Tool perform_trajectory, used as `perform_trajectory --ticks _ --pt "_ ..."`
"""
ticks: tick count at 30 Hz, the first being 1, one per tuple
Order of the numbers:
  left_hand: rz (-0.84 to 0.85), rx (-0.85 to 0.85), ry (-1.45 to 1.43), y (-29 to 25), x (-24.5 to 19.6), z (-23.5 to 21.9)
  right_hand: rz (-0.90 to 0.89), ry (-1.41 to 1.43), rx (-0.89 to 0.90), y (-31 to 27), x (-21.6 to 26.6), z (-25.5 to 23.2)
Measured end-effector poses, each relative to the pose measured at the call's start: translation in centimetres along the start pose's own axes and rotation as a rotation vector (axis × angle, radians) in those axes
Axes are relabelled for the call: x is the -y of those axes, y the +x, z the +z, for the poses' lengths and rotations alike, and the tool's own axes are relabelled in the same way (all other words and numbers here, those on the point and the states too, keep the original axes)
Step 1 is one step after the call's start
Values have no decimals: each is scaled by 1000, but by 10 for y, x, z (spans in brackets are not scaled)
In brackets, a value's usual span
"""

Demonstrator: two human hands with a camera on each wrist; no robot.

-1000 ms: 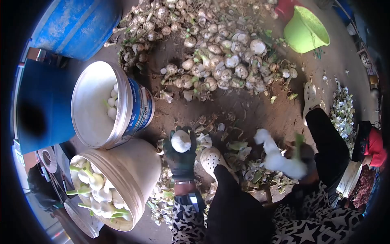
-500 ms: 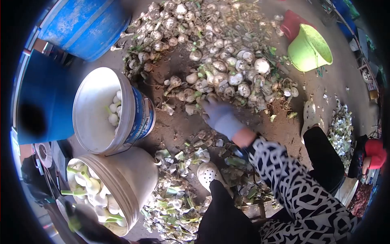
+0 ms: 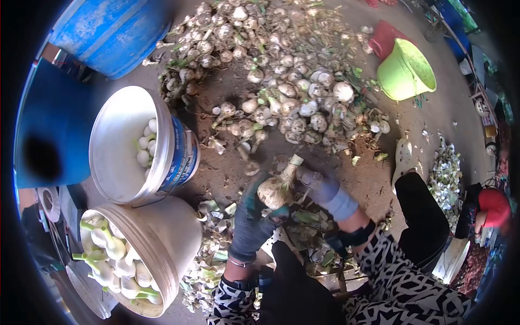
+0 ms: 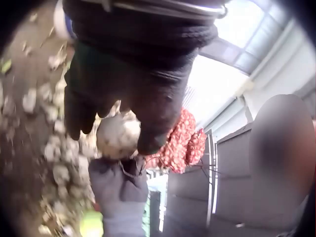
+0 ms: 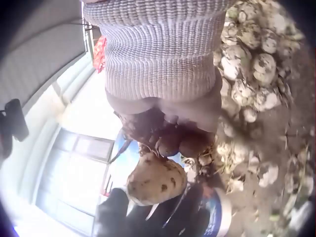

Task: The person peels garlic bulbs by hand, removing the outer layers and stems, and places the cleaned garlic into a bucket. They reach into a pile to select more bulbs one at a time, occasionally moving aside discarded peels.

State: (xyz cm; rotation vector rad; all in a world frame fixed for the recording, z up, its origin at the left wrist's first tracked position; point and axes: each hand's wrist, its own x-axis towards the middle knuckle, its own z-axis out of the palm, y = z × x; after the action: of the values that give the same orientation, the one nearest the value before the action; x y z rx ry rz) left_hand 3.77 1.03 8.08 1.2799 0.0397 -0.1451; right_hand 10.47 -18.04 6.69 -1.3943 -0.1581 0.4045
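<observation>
From the head view, I see a person's two gloved hands meeting over a dirty garlic bulb (image 3: 273, 193), held up above the litter of peelings (image 3: 211, 271). The left hand (image 3: 252, 227), in a dark glove, curls round the bulb from beneath; part of its fingers is lost behind it. The right hand (image 3: 325, 189), in a pale glove, is at the stalk side, smeared by motion, so its fingertips are hard to separate there. Beyond lies the heap of unpeeled bulbs (image 3: 303, 103), its far end hazy. At the left, an upright bucket (image 3: 116, 154) shows only some of its pale bulbs past the rim, and a tipped bucket (image 3: 181, 233) hides its depths behind trimmed ones.

From the left wrist, the dark glove is nearly black; its fingers bend over the bulb, thumb apart from the rest, and cover much of it. Red net sacks (image 4: 180, 145) show behind, partly blocked. A blurred shape at the right cannot be made out.

From the right wrist, a ribbed cuff (image 5: 163, 54) fills the top. The bent fingers pinch the bulb's stringy end, though the thumb's exact place I cannot tell. Dark fingers below cover the bulb's lower edge.
</observation>
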Motion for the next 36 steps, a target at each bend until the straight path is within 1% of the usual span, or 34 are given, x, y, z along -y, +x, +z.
perform_trajectory --ticks 1,2,3,4,5,6,7,9,10,12,13,14,15,16,17,18,19,20,21,22,23,24,25,26,27,28,29,30,31,32,33,34,35,36 --pt "-1 9 -6 0 -2 1 -11 -61 -43 -9 -8 -2" --pt "196 -19 343 0 -4 -1 -24 -119 -84 -16 -13 -1" --pt "393 -52 694 0 -7 -1 -27 -120 -86 -23 -15 5" --pt "403 -79 771 -3 -12 2 -35 -255 -154 -28 -19 16" --pt "400 -75 773 -5 -15 4 -41 -388 -223 -29 -22 28" --pt "425 -61 889 -7 -18 5 135 -221 -300 -28 17 49" --pt "451 -49 1005 -9 -19 6 137 -219 -300 -29 17 50" --pt "454 -71 994 -11 -23 5 269 -14 -225 -28 20 51" --pt "435 -77 961 -12 -26 4 268 -13 -219 -27 20 50" --pt "408 -87 928 -16 -21 0 345 -17 -97 -30 20 44" --pt "213 -99 593 -20 -8 -5 350 -15 -94 -31 18 40" --pt "21 -108 255 -21 0 -9 166 -202 -53 -32 17 37" --pt "16 -110 255 -21 6 -15 -20 -387 -10 -32 17 33" --pt "-97 -89 112 -21 11 -23 12 -418 52 -34 20 27" --pt "-209 -69 -33 -20 12 -26 19 -416 52 -35 24 22" --pt "-394 -17 -509 -19 5 -24 180 -297 214 -35 27 19" --pt "-522 -106 -810 -17 15 -25 343 -173 375 -35 29 17" --pt "-338 70 -29 -17 25 -37 348 49 495 -33 30 22" --pt "-123 242 745 -17 30 -48 593 166 571 -35 22 20" --pt "-23 216 723 -16 37 -49 586 379 534 -40 9 23" --pt "-27 217 725 -15 41 -50 568 588 490 -43 -4 27" --pt "-140 36 641 -14 44 -51 566 592 490 -43 -15 32" --pt "-251 -146 552 -13 45 -52 552 623 370 -42 -26 38" --pt "-252 -144 557 -19 43 -52 536 653 248 -40 -34 40" --pt "-258 -104 336 -31 34 -51 532 660 244 -37 -41 35" --pt "-265 -62 115 -39 24 -51 581 641 326 -35 -46 27" --pt "-265 -7 210 -44 -15 -23 633 622 407 -36 -54 23" --pt "-325 29 212 -44 -17 -18 664 665 452 -40 -70 23" --pt "-379 63 217 -43 -18 -16 662 673 453 -40 -63 29" --pt "-369 -70 -176 -49 0 -17 618 621 405 -39 -45 36" --pt "-484 -81 -144 -42 -25 -7 574 570 348 -40 -29 40" --pt "-433 -88 -252 -49 -8 -16 709 679 406 -42 -19 29" --pt "-379 -98 -361 -49 -3 -19 707 684 396 -47 -10 27" --pt "-346 -73 -464 -49 -1 -25 749 752 131 -52 -1 27"
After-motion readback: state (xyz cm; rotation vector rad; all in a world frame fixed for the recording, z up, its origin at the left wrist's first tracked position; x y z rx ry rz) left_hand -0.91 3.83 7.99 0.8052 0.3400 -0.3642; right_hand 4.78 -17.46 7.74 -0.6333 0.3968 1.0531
